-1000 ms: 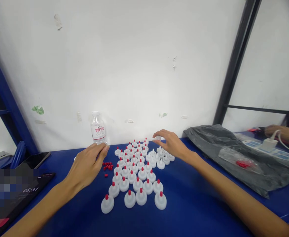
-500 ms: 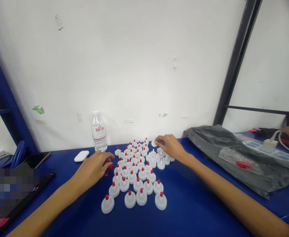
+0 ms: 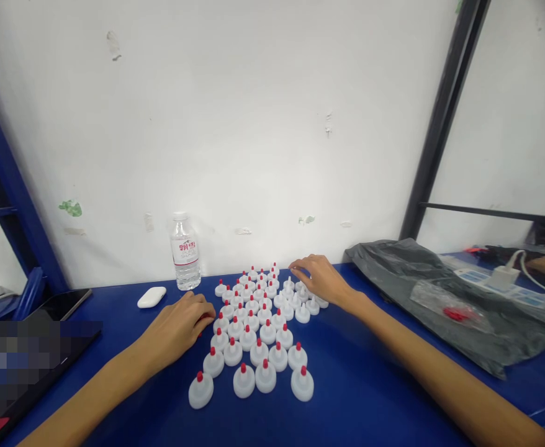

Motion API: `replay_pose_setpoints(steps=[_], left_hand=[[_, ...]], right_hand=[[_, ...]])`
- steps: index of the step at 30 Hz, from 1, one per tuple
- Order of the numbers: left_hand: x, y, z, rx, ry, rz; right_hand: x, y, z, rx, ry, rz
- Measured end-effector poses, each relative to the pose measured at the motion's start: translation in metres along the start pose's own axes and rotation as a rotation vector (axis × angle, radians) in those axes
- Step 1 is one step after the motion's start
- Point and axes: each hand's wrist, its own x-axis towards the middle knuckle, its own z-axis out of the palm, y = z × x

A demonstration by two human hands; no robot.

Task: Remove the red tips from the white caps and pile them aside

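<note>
Several white nozzle caps with red tips (image 3: 247,337) stand upright in a cluster on the blue table (image 3: 347,385). Behind them on the right are several white nozzle caps without red tips (image 3: 302,313). My left hand (image 3: 184,321) rests at the cluster's left edge, its fingers curled and drawn together over the small red tips. A bit of a red tip (image 3: 200,336) shows beneath it; what the fingers pinch is hidden. Above the untipped caps hovers my right hand (image 3: 321,279), thumb and forefinger apart, with nothing visible between them.
A water bottle (image 3: 185,251) and a white earphone case (image 3: 152,297) stand left, near the wall. Farther left lie a phone (image 3: 63,305) and a dark device (image 3: 44,366). On the right, a grey plastic bag (image 3: 407,279) carries a clear bag of red pieces (image 3: 454,310).
The white cap at my right fingertips is no longer seen there, and those fingers have parted. My left hand has lowered slightly and now covers most of the loose red tips.
</note>
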Motion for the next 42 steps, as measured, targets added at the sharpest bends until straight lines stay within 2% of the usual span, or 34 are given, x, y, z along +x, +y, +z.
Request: replay_pose_setpoints(steps=[3,4,7,9,13,16,19,21,25,28,31,34,37,40,42], left_hand=[[-0.001,0.002,-0.001,-0.005,-0.003,0.0],[-0.001,0.002,-0.001,-0.006,-0.004,-0.001],[-0.001,0.002,-0.001,-0.011,0.007,-0.003],[-0.001,0.002,-0.002,-0.016,0.036,-0.004],[-0.002,0.005,-0.007,-0.022,0.09,-0.023],[-0.002,0.011,-0.013,-0.026,0.145,-0.059],[-0.002,0.015,-0.017,-0.049,0.245,-0.067],[-0.004,0.018,-0.018,-0.068,0.306,-0.047],[-0.008,0.025,-0.017,-0.105,0.387,0.054],[-0.011,0.034,-0.014,-0.075,0.427,0.173],[-0.015,0.047,-0.012,-0.018,0.434,0.292],[-0.017,0.06,-0.011,0.029,0.413,0.351],[-0.019,0.069,-0.011,0.108,0.335,0.405],[-0.019,0.071,-0.012,0.156,0.281,0.432],[-0.02,0.071,-0.013,0.085,0.276,0.39]], right_hand=[[0.001,-0.007,-0.019,0.115,-0.058,-0.01],[0.001,-0.01,-0.026,0.217,-0.14,-0.015],[-0.002,-0.021,-0.041,0.619,-0.523,-0.007],[-0.004,-0.027,-0.041,0.769,-0.704,0.001],[-0.008,-0.037,-0.028,0.786,-0.805,-0.027],[-0.009,-0.041,-0.025,0.702,-0.753,-0.058],[-0.007,-0.044,-0.036,0.664,-0.602,-0.065],[-0.006,-0.046,-0.044,0.746,-0.498,-0.031],[-0.007,-0.056,-0.042,0.919,-0.362,0.017],[-0.01,-0.069,-0.034,0.753,-0.269,-0.05],[-0.016,-0.086,-0.032,0.586,-0.222,-0.133],[-0.021,-0.101,-0.034,0.616,-0.257,-0.161],[-0.025,-0.111,-0.033,0.66,-0.261,-0.183],[-0.027,-0.114,-0.028,0.671,-0.204,-0.186],[-0.025,-0.112,-0.024,0.66,-0.165,-0.193]])
